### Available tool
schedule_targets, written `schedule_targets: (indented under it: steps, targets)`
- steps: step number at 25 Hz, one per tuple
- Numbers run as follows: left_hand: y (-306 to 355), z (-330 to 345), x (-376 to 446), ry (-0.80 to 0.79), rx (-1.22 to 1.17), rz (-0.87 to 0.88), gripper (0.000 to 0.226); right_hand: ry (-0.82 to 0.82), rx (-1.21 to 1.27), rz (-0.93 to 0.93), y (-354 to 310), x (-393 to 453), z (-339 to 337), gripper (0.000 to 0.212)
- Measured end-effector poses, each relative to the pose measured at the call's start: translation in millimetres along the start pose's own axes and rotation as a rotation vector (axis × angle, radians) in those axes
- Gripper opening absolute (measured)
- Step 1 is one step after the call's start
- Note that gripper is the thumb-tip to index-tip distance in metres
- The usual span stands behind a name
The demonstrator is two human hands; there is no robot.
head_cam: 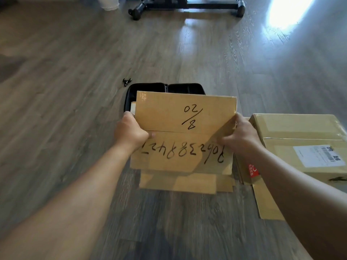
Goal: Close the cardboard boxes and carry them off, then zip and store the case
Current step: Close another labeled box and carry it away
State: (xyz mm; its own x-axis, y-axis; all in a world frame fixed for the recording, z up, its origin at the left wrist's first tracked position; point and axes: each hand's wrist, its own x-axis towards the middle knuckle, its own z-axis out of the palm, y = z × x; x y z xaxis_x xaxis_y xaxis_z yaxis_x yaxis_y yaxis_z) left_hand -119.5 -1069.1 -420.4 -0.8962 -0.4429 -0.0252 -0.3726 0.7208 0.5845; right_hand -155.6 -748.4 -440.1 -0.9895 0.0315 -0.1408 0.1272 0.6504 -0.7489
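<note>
Box (185,132) sits on floor (75,72), flaps down. Left hand (130,131) and right hand (239,135) grip its side edges, thumbs on top. Second box (300,139) just right; open case (165,89) behind.

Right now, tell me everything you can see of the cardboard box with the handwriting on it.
The cardboard box is plain brown corrugated board, its two top flaps folded shut and meeting at a seam across the middle. Black marker writing, upside down from here, runs over both flaps. The left hand holds its left edge and the right hand its right edge, thumbs on top. It hides part of the open black case behind it; a larger box sits to its right.
</note>
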Motion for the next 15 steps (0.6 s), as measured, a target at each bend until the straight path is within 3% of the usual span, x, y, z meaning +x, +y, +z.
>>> schedule_targets:
  steps: [5,7,10,12,15]
  targets:
    - [4.5,-1.5,-7.3,0.015,-0.18,0.044,0.064,0.243,-0.012,-0.182,-5.9,0.6,-9.1,0.068]
    - [9.5,-5.9,-6.8,-0.009,-0.294,-0.03,0.067,0.253,0.001,-0.211,-3.3,-4.0,-8.2,0.056]
    - [22.1,-15.5,-1.0,-0.045,-0.438,-0.216,0.09,0.258,0.036,-0.211,-5.0,-11.3,-12.5,0.027]
    - [30.6,-18.6,0.7,-0.048,-0.463,-0.27,0.082,0.26,0.061,-0.145,-11.8,-13.1,-19.4,0.045]
    - [43.6,-19.0,-1.6,-0.007,-0.465,-0.25,0.054,0.255,0.052,-0.058,-21.5,-13.9,-33.9,0.071]
